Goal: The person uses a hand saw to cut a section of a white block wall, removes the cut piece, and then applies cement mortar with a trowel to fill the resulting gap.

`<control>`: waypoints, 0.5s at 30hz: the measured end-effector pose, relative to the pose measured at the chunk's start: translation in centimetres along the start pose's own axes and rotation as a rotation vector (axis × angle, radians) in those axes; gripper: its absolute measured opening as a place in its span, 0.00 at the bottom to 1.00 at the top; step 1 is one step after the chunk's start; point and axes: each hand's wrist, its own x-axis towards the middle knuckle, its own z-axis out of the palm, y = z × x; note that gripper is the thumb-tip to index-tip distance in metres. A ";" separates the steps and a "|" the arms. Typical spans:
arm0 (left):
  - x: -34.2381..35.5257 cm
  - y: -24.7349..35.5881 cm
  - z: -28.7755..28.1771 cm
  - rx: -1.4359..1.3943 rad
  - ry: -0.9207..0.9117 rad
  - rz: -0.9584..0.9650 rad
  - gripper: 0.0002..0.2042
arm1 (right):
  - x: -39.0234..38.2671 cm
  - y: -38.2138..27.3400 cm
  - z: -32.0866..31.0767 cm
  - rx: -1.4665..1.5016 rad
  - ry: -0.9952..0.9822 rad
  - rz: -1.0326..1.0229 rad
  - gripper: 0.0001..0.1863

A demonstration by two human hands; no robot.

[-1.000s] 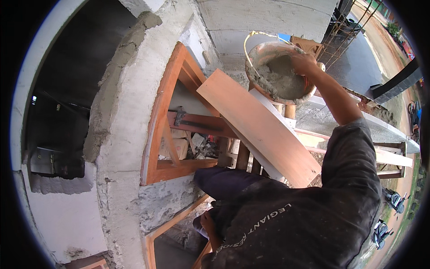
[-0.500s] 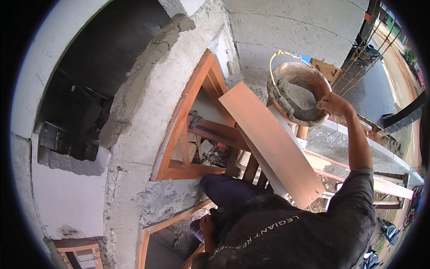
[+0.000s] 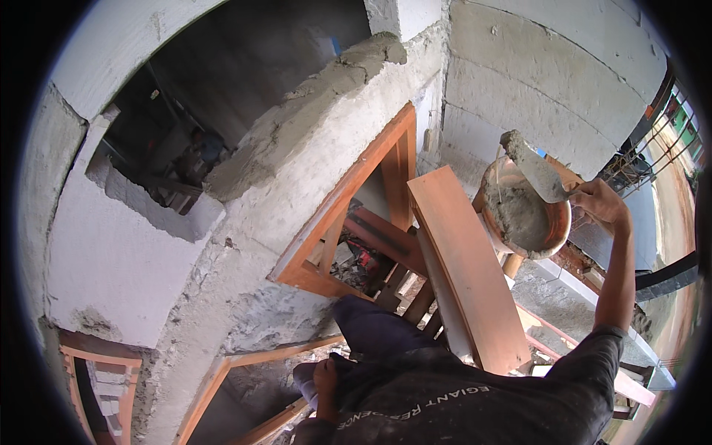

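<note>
My right hand [image 3: 599, 202] is closed around the handle of a trowel [image 3: 545, 174], raised over the near rim of a round bucket. A lump of wet grey mortar [image 3: 512, 139] clings to the blade's far end. The orange-brown bucket [image 3: 558, 236] is tilted in view, with more grey mortar [image 3: 523, 215] inside and a pale cord handle. My left hand [image 3: 325, 377] is low by my thigh, next to my dark shirt. Its fingers are mostly hidden, so I cannot see whether it holds anything.
A wide wooden board [image 3: 471, 271] leans beside the bucket. Left of it, a triangular wooden frame [image 3: 348, 204] is set against a rough plastered wall [image 3: 297, 178] topped with a ridge of mortar [image 3: 326, 81]. Dark openings lie beyond. Steel bars [image 3: 656, 152] stand at far right.
My right hand has lifted the trowel out of the bucket, now with mortar on its blade. The view has shifted, so the wall and bucket sit differently. My left hand stays low.
</note>
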 end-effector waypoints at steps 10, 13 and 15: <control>-0.5 0.2 0.0 -0.094 0.141 -0.079 0.14 | 10.5 -20.6 -1.2 -0.236 0.215 -0.597 0.20; -0.4 -0.8 0.5 -0.134 0.184 -0.061 0.15 | 12.1 -23.7 0.3 -0.497 0.531 -0.755 0.20; -0.3 -1.1 0.8 -0.151 0.194 -0.040 0.15 | 12.2 -24.7 1.8 -0.623 0.734 -0.820 0.20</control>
